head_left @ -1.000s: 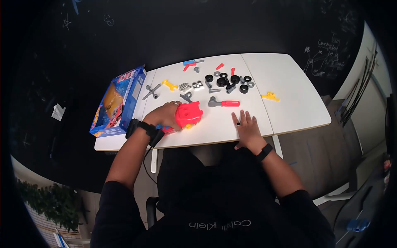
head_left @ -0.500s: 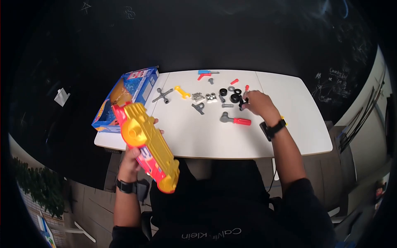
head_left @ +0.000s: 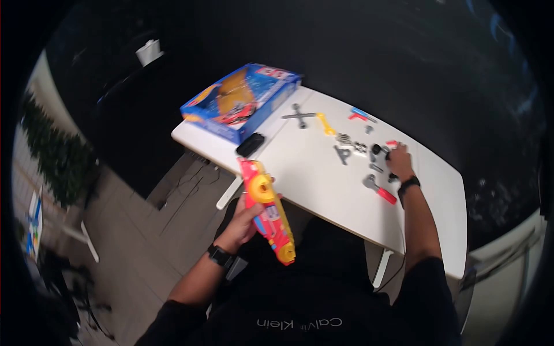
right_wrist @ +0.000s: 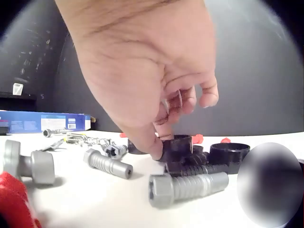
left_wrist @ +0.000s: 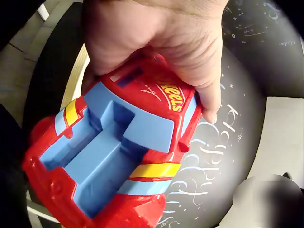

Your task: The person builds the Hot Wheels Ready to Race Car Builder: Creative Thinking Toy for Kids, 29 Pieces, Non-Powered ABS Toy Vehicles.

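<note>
My left hand [head_left: 243, 222] grips a red and yellow toy car [head_left: 271, 225], held tilted in front of the table's near edge, its yellow underside partly showing. In the left wrist view, the fingers spread over its red nose, and a light-blue cabin [left_wrist: 102, 156] lies open below them. At the right side of the table, my right hand [head_left: 402, 163] reaches down into the loose parts. Its thumb and a finger pinch a black wheel [right_wrist: 176, 149]. Right beside it are another black wheel [right_wrist: 229, 156] and a grey bolt [right_wrist: 187, 188]. A second bolt [right_wrist: 108, 163] lies to the left.
A blue toy box [head_left: 277, 95] stands at the left end, with a small black object [head_left: 250, 145] near it. On the white table [head_left: 323, 190] lie a cross wrench [head_left: 299, 116], a yellow wrench [head_left: 326, 126], a red-handled hammer [head_left: 382, 192] and a blue-red toy drill [head_left: 362, 115].
My left hand has lifted the toy car off the table and in front of my body. My right hand has gone from lying flat on the table to the black wheels. The head view has turned.
</note>
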Demonstrator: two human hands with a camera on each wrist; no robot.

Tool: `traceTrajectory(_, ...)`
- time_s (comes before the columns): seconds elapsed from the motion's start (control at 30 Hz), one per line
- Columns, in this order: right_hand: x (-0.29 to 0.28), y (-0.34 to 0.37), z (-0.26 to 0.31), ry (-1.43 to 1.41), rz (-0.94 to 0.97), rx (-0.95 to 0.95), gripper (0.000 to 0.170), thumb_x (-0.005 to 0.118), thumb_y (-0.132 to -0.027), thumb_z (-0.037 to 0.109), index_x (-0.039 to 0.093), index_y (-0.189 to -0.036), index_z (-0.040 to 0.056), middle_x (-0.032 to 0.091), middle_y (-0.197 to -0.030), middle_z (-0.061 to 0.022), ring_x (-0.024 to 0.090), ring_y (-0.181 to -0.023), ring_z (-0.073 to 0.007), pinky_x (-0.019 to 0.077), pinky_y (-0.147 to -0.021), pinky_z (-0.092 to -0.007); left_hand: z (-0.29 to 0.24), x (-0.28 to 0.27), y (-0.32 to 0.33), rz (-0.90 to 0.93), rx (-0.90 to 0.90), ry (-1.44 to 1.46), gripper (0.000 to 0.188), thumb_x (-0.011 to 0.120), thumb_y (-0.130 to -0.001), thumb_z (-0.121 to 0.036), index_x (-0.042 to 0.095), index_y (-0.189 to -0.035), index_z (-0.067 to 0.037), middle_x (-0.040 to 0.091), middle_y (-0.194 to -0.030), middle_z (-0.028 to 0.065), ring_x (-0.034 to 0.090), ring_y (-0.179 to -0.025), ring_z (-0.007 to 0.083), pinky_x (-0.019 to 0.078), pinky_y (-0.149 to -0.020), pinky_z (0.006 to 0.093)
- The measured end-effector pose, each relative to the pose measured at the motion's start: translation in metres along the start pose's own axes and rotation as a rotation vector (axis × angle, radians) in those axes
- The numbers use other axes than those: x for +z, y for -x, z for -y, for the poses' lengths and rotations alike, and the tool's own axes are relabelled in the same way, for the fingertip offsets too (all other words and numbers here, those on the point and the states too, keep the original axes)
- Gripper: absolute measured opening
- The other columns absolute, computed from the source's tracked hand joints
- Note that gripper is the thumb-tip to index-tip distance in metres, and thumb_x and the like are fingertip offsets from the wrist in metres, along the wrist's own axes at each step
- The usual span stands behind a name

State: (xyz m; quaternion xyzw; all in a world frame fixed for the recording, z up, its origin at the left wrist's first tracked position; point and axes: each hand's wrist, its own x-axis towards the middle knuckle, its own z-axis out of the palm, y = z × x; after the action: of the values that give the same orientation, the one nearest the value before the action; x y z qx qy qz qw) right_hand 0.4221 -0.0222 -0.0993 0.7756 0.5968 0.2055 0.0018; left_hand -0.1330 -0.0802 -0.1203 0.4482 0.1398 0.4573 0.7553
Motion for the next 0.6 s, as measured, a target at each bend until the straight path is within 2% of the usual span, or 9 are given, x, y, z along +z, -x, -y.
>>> traceTrajectory(0.03,-0.030,0.002,0.011,-0.097,-0.042,-0.010,0.022,0.078,-0.080,0.015,0.075,-0.095,0.0001,0.060,-0.127,-0.0219,0.058,-0.120,-0.0415,0.0589,-0.094,-0.0481,-0.004,0.002,0.002,-0.007,-0.036,-0.011,0.101,0.084,-0.089,-0.044,0.027,-0.163,-0.006,0.042,-0.163,0.0116,0.054,-0.139,0.0307,0.0523,-0.112,0.0495)
traceTrajectory(0.07,-0.049,0.004,0.020,-0.179,-0.129,-0.061,0.028,0.080,-0.081,0.018,0.074,-0.100,-0.0025,0.061,-0.127,-0.0182,0.060,-0.119,-0.0360,0.0594,-0.093,-0.0450,0.003,-0.001,0.005,-0.039,-0.046,0.013,0.100,0.085,-0.089,-0.042,0.028,-0.162,-0.006,0.043,-0.161,0.0105,0.054,-0.139,0.0299,0.0514,-0.113,0.0482)
traceTrajectory(0.13,-0.115,0.026,0.063,-0.536,-0.231,-0.133,0.021,0.075,-0.088,0.007,0.066,-0.102,-0.0053,0.064,-0.120,-0.0191,0.065,-0.109,-0.0375,0.0560,-0.092,-0.0425,0.021,-0.013,0.008,-0.080,-0.055,0.010,0.097,0.085,-0.090,-0.038,0.029,-0.162,-0.006,0.044,-0.160,0.0096,0.055,-0.139,0.0296,0.0502,-0.114,0.0477)
traceTrajectory(0.23,-0.206,0.083,0.152,-1.041,-0.255,-0.334,0.025,0.078,-0.086,0.002,0.065,-0.108,0.0029,0.068,-0.119,-0.0154,0.071,-0.106,-0.0266,0.0578,-0.084,-0.0351,0.023,-0.004,0.009,-0.107,-0.046,0.051,0.098,0.084,-0.091,-0.025,0.021,-0.164,-0.009,0.044,-0.157,0.0088,0.055,-0.139,0.0293,0.0486,-0.115,0.0488)
traceTrajectory(0.3,-0.241,0.125,0.200,-1.069,-0.166,-0.461,0.041,0.084,-0.083,0.008,0.062,-0.117,0.0045,0.070,-0.114,-0.0121,0.074,-0.099,-0.0242,0.0594,-0.085,-0.0332,0.021,0.003,0.009,-0.064,-0.046,0.059,0.107,0.086,-0.089,-0.016,0.012,-0.166,-0.014,0.039,-0.158,0.0089,0.050,-0.144,0.0278,0.0435,-0.120,0.0478)
traceTrajectory(0.33,-0.257,0.143,0.223,-1.161,-0.048,-0.451,0.049,0.088,-0.082,0.012,0.062,-0.123,0.0039,0.071,-0.117,-0.0112,0.074,-0.096,-0.0241,0.0599,-0.084,-0.0338,0.019,0.006,0.008,-0.052,-0.045,0.062,0.107,0.086,-0.089,-0.016,0.012,-0.166,-0.014,0.039,-0.158,0.0089,0.050,-0.144,0.0278,0.0435,-0.120,0.0478)
traceTrajectory(0.37,-0.255,0.153,0.239,-1.168,-0.039,-0.483,0.053,0.089,-0.082,0.015,0.063,-0.127,0.0040,0.071,-0.116,-0.0130,0.074,-0.096,-0.0260,0.0605,-0.083,-0.0353,0.019,0.010,0.009,-0.025,-0.007,0.024,0.108,0.086,-0.088,-0.011,0.011,-0.166,-0.012,0.039,-0.156,0.0094,0.046,-0.145,0.0254,0.0439,-0.120,0.0464)
traceTrajectory(0.47,-0.255,0.170,0.266,-1.131,0.026,-0.518,0.049,0.089,-0.080,0.013,0.066,-0.123,0.0044,0.069,-0.112,-0.0165,0.073,-0.092,-0.0325,0.0606,-0.081,-0.0373,0.021,0.010,0.012,0.013,0.055,-0.047,0.114,0.088,-0.083,-0.002,0.010,-0.165,-0.010,0.038,-0.156,0.0109,0.042,-0.148,0.0231,0.0441,-0.120,0.0445)
traceTrajectory(0.6,-0.252,0.182,0.277,-1.133,0.035,-0.474,0.047,0.089,-0.079,0.012,0.068,-0.120,0.0029,0.068,-0.111,-0.0161,0.072,-0.089,-0.0336,0.0597,-0.079,-0.0384,0.020,0.010,0.017,-0.003,0.028,-0.056,0.117,0.090,-0.079,0.002,0.011,-0.165,-0.009,0.038,-0.156,0.0123,0.043,-0.146,0.0229,0.0449,-0.120,0.0432)
